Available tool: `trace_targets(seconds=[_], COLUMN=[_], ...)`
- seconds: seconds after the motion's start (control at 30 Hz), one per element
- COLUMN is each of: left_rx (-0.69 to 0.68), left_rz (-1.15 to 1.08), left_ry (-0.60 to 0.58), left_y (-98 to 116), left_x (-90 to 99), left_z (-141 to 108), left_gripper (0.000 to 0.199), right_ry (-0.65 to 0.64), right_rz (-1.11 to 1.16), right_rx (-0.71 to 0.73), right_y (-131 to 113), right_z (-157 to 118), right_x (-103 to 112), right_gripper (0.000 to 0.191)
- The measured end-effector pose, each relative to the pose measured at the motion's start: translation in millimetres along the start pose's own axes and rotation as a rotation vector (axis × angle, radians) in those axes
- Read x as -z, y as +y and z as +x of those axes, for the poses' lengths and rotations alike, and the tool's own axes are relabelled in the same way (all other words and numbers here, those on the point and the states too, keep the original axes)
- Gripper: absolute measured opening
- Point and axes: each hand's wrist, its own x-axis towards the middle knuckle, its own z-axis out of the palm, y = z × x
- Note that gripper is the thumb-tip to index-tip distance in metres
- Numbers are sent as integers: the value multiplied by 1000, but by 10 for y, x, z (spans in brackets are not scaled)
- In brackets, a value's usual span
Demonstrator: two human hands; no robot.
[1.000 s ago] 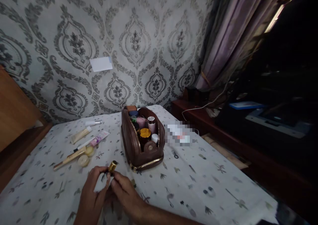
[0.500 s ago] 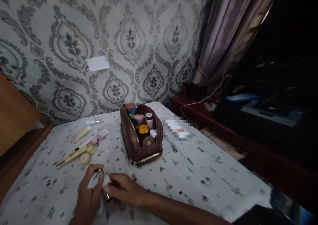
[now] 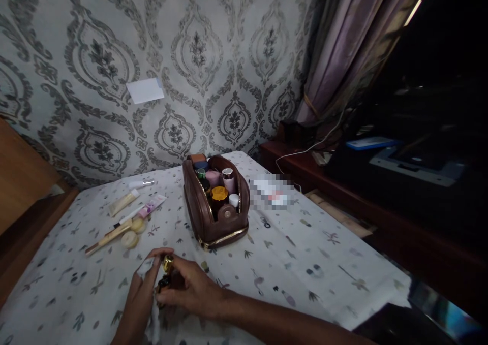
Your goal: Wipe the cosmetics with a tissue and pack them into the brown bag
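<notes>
Near the front of the cloth-covered table, my right hand point(image 3: 196, 289) grips a small gold and dark item point(image 3: 166, 263) between thumb and fingers. Close against it on the left is my left hand point(image 3: 139, 294), its fingers curled round a white cloth or tissue point(image 3: 146, 267). Beyond my hands stands an open brown bag point(image 3: 196, 210), its gold zip facing me. Inside it are an amber jar with a yellow lid point(image 3: 220, 195), a silver-capped bottle point(image 3: 229, 179) and a white-capped container point(image 3: 234, 199).
Several tubes, including a pink one point(image 3: 150, 207), lie at the left with a brush point(image 3: 110, 236) and two round pale items. A blurred white packet point(image 3: 272, 192) lies right of the bag. A dark red shelf point(image 3: 301, 164) borders the right side.
The gold item between my hands has turned upward, and my right fingers have spread around it. My left hand has shifted slightly. The view has tilted a little.
</notes>
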Motion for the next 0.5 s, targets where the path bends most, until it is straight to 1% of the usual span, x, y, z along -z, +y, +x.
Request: trace_targets(seconds=[0.07,0.13,0.17,0.23,0.3,0.37,0.43,0.5], left_rx=[-65,-118,-122,-88,-73,-101,-111,-81], left_rz=[61,61,40,-2,-5,12,6,-21], left_ry=[-17,-69,-82,-89,-124,-137,-109,-81], left_y=[-72,-116,-125,-135,-168,-239,-325,-387], left_x=[-5,-13,-19,-25,-12,16,36,30], left_z=[-1,-1,-2,-9,-22,-41,-62,-74], left_gripper=[37,35,35,37,36,39,45,46], right_ry=[88,191,236,306,319,301,275,276], right_rz=[56,46,33,3,21,58,53,3], right_rx=[16,35,47,74,84,71,61,78], right_y=[9,10,3,-20,-41,-55,-73,-110], right_z=[23,39,45,50,51,48,41,35], right_x=[-8,-6,-1,14,25,26,24,24], right_gripper=[52,42,35,25,24,30,38,37])
